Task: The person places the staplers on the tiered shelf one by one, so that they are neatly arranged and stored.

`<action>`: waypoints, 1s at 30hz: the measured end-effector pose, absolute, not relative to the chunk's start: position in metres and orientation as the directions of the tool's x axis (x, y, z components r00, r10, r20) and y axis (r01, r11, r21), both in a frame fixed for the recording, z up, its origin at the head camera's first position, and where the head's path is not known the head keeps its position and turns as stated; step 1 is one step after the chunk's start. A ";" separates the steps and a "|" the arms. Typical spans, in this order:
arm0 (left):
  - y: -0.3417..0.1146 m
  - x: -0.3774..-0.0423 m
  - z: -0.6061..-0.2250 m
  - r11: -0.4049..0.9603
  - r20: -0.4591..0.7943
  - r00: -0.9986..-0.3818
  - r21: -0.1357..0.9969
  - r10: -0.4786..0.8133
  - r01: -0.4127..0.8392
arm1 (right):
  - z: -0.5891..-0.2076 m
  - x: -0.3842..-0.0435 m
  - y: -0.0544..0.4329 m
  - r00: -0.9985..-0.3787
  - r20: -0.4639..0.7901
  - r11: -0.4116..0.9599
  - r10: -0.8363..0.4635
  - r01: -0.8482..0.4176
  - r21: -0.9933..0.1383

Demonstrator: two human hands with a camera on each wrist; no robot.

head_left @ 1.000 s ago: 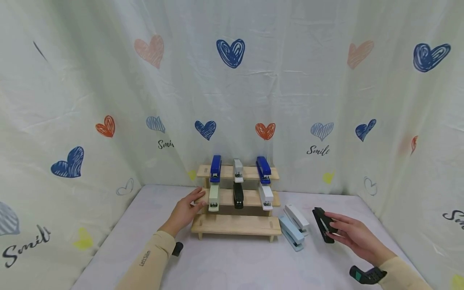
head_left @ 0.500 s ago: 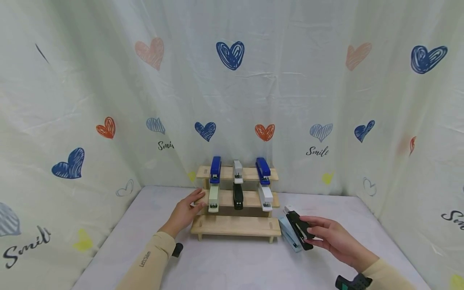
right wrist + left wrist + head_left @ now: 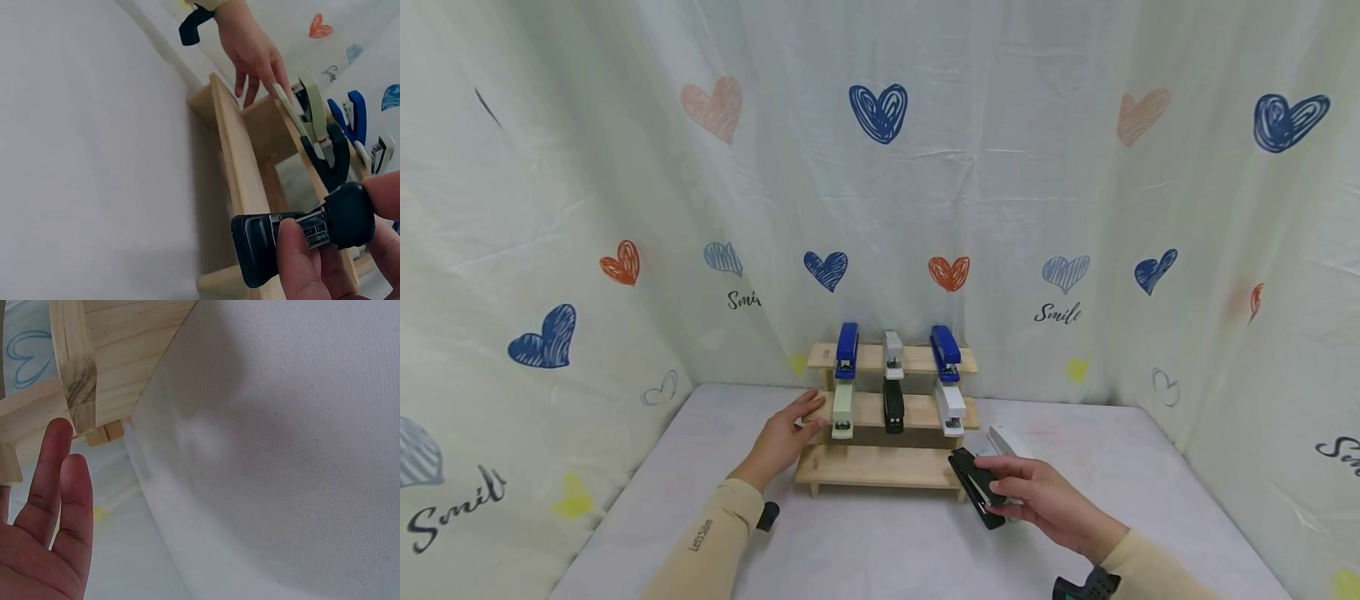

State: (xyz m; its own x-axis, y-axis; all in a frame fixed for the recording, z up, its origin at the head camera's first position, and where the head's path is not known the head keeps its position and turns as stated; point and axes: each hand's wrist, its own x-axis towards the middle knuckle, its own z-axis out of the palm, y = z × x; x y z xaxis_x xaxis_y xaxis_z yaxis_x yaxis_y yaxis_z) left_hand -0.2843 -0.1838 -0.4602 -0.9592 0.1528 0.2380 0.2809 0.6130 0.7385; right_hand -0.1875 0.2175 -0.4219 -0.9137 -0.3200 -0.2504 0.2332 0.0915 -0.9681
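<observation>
My right hand (image 3: 1045,504) pinches a black stapler (image 3: 972,485) between thumb and fingers, at the front right corner of a three-tier wooden rack (image 3: 880,467). Close up in the right wrist view, the stapler (image 3: 255,253) overlaps the lowest shelf. My left hand (image 3: 784,437) holds the left end of the middle shelf with thumb and forefingers. Its two outer fingers (image 3: 76,506) stretch out straight beside the wood. On the middle shelf are a pale green stapler (image 3: 843,407), another black stapler (image 3: 892,404) and a white stapler (image 3: 952,407). The lowest shelf is bare.
On the top shelf stand a blue stapler (image 3: 847,350), a grey-white stapler (image 3: 892,352) and a second blue stapler (image 3: 945,350). A white stapler (image 3: 1009,440) lies on the table behind my right hand. A heart-printed curtain (image 3: 880,200) hangs around the table.
My right hand has carried the black stapler leftward over the table, past the white and light blue staplers, to the rack's right front corner. My left hand has stayed in place.
</observation>
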 end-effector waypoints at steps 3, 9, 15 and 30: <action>-0.184 -0.284 -0.460 0.615 0.241 -0.958 0.736 0.153 0.283 | -0.427 -0.190 0.202 -0.908 -0.256 0.085 -0.332 0.242 -0.967; -0.184 -0.283 -0.461 0.608 0.227 -0.963 0.747 0.146 0.268 | -0.436 -0.197 0.167 -0.902 -0.242 0.064 -0.358 0.235 -0.970; -0.187 -0.282 -0.460 0.616 0.237 -0.961 0.739 0.142 0.273 | -0.439 -0.202 0.127 -0.892 -0.234 0.045 -0.386 0.236 -0.971; -0.183 -0.281 -0.457 0.607 0.260 -0.953 0.736 0.157 0.301 | -0.447 -0.212 0.057 -0.921 -0.176 0.000 -0.347 0.188 -0.982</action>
State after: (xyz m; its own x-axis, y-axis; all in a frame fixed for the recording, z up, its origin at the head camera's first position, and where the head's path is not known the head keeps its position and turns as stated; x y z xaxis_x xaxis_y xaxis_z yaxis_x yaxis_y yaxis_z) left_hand -0.2815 -0.1827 -0.4570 -0.9528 0.1568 0.2600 0.3007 0.6066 0.7359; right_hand -0.2120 0.0575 -0.4473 -0.9212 -0.3468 -0.1765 0.1881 0.0002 -0.9822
